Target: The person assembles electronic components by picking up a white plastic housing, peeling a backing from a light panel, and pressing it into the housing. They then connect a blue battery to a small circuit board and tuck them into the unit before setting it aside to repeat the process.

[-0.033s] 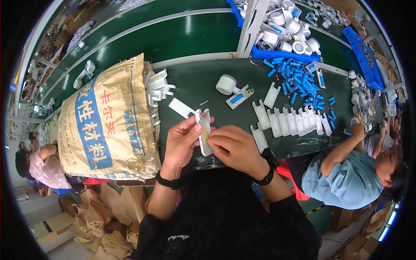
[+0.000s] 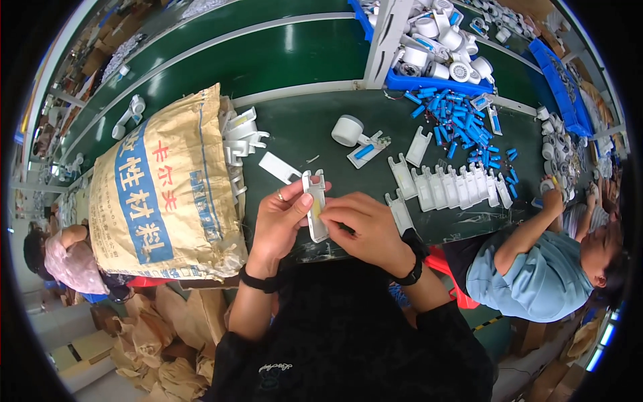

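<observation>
My left hand (image 2: pixel 284 216) grips a long white plastic housing piece (image 2: pixel 315 201), held upright over the dark green worktable (image 2: pixel 301 134). My right hand (image 2: pixel 362 224) pinches at the middle of the same piece, where a small yellowish part shows between the fingertips. A flat white plate (image 2: pixel 279 167) lies on the table just beyond my hands. A row of several matching white housings (image 2: pixel 449 184) stands to the right, one more (image 2: pixel 400 213) close by my right wrist.
A large tan woven sack (image 2: pixel 164 194) spilling white parts (image 2: pixel 241 137) lies at the left. A white roll (image 2: pixel 348 130), loose blue cells (image 2: pixel 462 120) and a blue bin of white parts (image 2: pixel 442 47) sit beyond. A co-worker in a blue shirt (image 2: pixel 536 268) sits right; another person (image 2: pixel 63 258) is at the left.
</observation>
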Motion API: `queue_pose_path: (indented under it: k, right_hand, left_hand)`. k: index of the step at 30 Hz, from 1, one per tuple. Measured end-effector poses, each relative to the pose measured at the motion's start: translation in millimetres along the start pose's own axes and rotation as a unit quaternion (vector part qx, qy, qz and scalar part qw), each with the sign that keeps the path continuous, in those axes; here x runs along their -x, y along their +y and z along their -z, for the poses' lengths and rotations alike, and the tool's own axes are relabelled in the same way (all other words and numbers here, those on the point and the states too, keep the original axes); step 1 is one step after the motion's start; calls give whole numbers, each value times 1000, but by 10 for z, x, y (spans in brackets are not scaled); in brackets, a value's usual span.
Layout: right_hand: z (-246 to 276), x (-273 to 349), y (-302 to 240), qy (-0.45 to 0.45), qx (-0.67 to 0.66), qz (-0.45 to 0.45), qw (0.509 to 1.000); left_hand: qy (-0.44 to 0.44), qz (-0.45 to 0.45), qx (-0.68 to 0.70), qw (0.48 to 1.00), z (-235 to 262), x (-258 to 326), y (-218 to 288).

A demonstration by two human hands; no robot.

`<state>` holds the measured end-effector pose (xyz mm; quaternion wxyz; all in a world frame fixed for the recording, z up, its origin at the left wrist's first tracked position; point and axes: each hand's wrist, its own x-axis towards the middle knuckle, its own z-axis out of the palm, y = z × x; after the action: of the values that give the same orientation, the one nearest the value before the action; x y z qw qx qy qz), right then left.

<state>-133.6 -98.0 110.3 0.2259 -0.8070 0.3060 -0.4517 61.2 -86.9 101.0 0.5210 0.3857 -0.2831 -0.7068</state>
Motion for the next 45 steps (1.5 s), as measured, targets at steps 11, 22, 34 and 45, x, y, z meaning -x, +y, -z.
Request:
queue_pose_path:
  k: [11, 22, 34, 45]
  right_hand:
    - [651, 567, 161, 251, -260, -220, 906]
    - [905, 1202, 175, 261, -307, -305, 863]
    - [451, 589, 562, 88, -438, -364, 817]
    - [382, -230, 506, -67, -60, -340, 936]
  left_hand:
    - [-26, 65, -138, 988, -904, -1564, -269]
    - [71, -164, -595, 784, -923, -2673, -751]
    - [-234, -145, -678, 682, -63, -1765, 108]
    - [-166, -383, -658, 627, -1, -710, 553]
